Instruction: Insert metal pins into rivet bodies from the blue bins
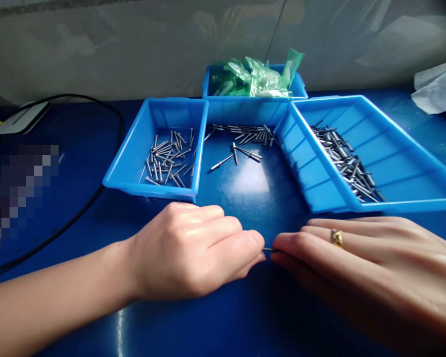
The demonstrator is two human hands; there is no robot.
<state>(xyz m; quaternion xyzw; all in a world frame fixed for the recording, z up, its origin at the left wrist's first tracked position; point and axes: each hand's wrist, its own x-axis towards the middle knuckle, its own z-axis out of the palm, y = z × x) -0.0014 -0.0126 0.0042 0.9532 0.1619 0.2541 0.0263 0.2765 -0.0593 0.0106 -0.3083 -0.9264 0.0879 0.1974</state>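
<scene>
My left hand (196, 250) is closed, its thumb and fingers pinched at the near middle of the blue table (245, 307). Facing it, my right hand (364, 263), with a gold ring, is pinched too. A thin metal pin (268, 249) spans the small gap between the fingertips, held at both ends; the rest of it is hidden. Beyond the hands lie loose rivets (250, 152) on the table. The left blue tray (124, 158) holds several screws (165, 159); the right blue tray (401, 148) holds many rivets (351, 166).
A back blue tray (207, 85) holds green plastic packets (258, 77). A black cable (121, 124) curves along the left, near a white object (22, 118). Crumpled white plastic (438, 89) sits at the far right. A grey wall (134, 49) stands behind.
</scene>
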